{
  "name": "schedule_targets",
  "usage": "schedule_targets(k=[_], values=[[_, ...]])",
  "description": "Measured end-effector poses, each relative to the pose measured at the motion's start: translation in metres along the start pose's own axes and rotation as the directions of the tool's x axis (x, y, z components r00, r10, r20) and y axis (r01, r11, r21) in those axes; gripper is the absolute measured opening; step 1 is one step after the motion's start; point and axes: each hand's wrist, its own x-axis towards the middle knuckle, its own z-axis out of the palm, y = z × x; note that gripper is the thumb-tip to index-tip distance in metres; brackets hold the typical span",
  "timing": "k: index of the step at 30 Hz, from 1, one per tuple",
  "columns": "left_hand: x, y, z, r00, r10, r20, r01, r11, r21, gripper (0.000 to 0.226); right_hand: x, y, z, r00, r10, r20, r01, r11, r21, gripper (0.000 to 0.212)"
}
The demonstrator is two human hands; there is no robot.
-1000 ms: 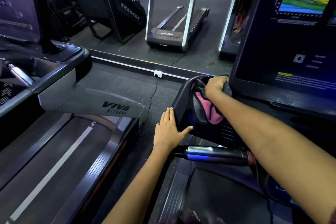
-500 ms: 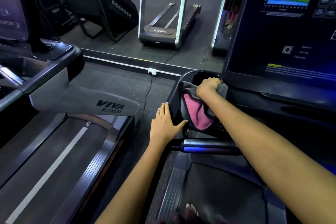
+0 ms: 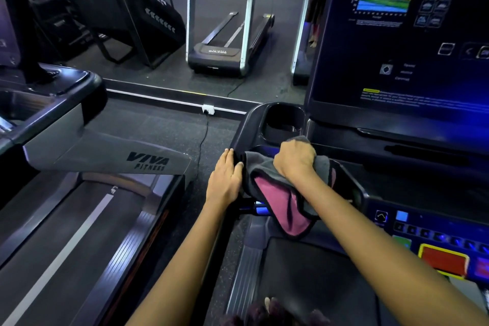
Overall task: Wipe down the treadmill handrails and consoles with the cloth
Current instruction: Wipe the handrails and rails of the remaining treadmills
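Two treadmills are standing side by side here, and a mirror ahead is reflecting more gym machines. The nearer one's console (image 3: 267, 124) is a black moulded tray with one deep cup holder, and one large dark screen (image 3: 397, 42) is rising just behind it, showing a yellow, green and blue chart. One cloth (image 3: 280, 198) is in play: grey on its outer face, pink on its inner face, with dark stitched edging.

The right hand (image 3: 295, 159) is reaching forward with the arm nearly straight, fingers curled down and gripping a bunched fold of the cloth against the console's left front edge, just below the cup holder. The rest of the cloth is hanging loose under the wrist, its pink side turned outward and draping over the glowing blue handrail (image 3: 258, 210).

The left hand (image 3: 225, 180) is lying flat with straight fingers held together, pressing against the console's outer left side, its thumb touching the cloth's grey edge.

The neighbouring treadmill (image 3: 105, 156) on the left is showing "VIVA FITNESS" on its grey side panel.
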Motion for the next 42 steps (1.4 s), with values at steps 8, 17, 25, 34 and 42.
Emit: schedule_targets(k=[8, 17, 25, 34, 42], values=[[0.001, -0.005, 0.008, 1.0, 0.011, -0.021, -0.011, 0.999, 0.033, 0.066, -0.037, 0.042, 0.005, 0.972, -0.048, -0.231, 0.114, 0.953, 0.279, 0.034], [0.001, -0.004, 0.008, 0.999, 0.021, -0.034, -0.021, 1.0, 0.004, 0.072, 0.006, 0.039, 0.013, 0.985, -0.117, -0.127, 0.142, 0.968, 0.208, 0.039], [0.0, -0.002, 0.007, 0.999, 0.018, -0.04, -0.017, 1.0, 0.007, 0.082, 0.05, 0.021, -0.023, 0.921, -0.386, 0.049, 0.346, 0.87, 0.351, 0.04], [-0.002, -0.002, 0.006, 0.999, 0.011, -0.031, -0.01, 0.999, 0.03, 0.088, 0.051, 0.026, -0.034, 0.873, -0.488, 0.019, 0.476, 0.843, -0.25, 0.031], [-0.002, 0.001, 0.005, 0.999, 0.032, -0.035, -0.03, 0.997, 0.066, 0.096, 0.06, 0.01, -0.016, 0.909, -0.404, -0.105, 0.417, 0.893, 0.168, 0.025]])
